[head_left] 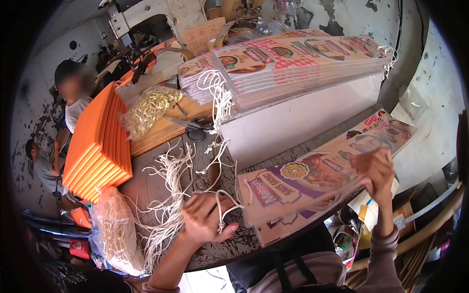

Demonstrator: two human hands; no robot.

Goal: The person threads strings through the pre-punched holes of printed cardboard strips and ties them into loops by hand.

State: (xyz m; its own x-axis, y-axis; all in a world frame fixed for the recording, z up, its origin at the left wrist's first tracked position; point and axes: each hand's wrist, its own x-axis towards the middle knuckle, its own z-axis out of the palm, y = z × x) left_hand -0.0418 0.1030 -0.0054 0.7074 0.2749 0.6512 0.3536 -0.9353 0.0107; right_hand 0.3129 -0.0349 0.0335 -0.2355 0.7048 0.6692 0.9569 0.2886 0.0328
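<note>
My left hand [207,218] is at the table's front edge, closed around a white cord [222,207] with a knot by the thumb. That cord runs to the left end of a printed plastic-covered banner [298,183]. On the right, my right hand [376,171] grips the banner's upper right part, fingers bent over its edge. Another printed sheet [298,219] shows beneath it. Left of my left hand lies a loose bunch of white cords [171,180]. Behind the banner, a tall stack of similar printed banners [303,58] has cords at both ends.
Orange folded pieces [100,146] stand at the left, beside a bag of gold-coloured clips [151,110] and black scissors [197,129]. A plastic bag of cord [117,229] sits at the front left. Two people [73,93] are at the far left; a machine [151,17] stands behind.
</note>
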